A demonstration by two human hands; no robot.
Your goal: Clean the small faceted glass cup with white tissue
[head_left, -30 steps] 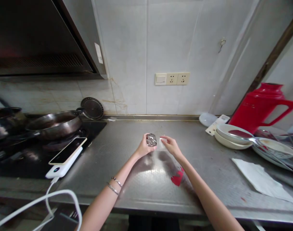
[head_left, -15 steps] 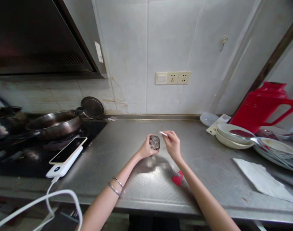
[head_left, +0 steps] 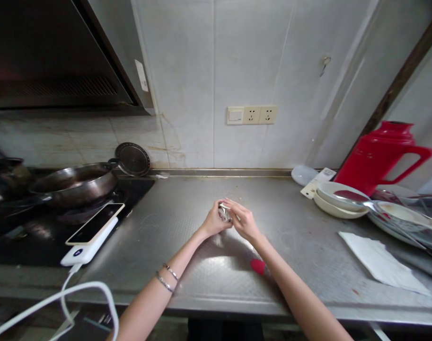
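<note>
Right hand (head_left: 244, 223) neared clear container (head_left: 224, 215) — 2 bowls (head_left: 338, 210) rightward.

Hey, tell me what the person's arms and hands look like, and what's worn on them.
Both forearms are bare, with no sleeves in view. The left arm wears two slim, silver-coloured bracelets above the wrist; the right arm shows none. Neither the left hand nor the right hand is gloved.
</note>
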